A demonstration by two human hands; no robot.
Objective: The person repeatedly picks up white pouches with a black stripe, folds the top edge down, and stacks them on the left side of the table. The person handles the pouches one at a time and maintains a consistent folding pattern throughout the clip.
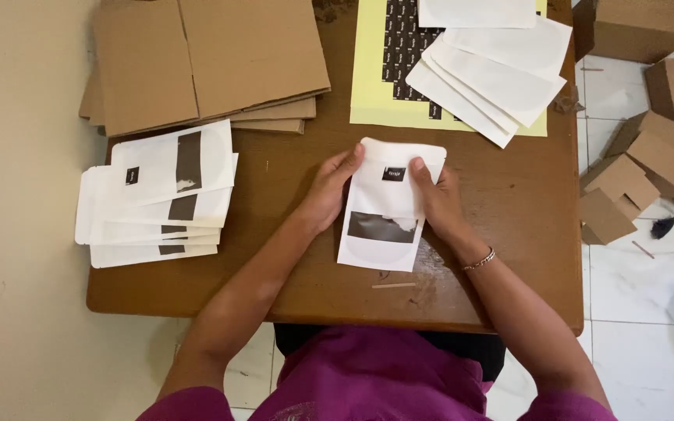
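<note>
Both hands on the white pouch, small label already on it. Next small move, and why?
Probably slide the pouch left onto the stack of labelled pouches. The dark label already sits on it, both the left hand and right hand grip its edges, and the unlabelled pouches wait on the sticker sheet.

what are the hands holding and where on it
Both hold one white pouch lying on the brown table. The left hand grips its left edge near the top, the right hand its right edge, thumbs on its face.
</note>
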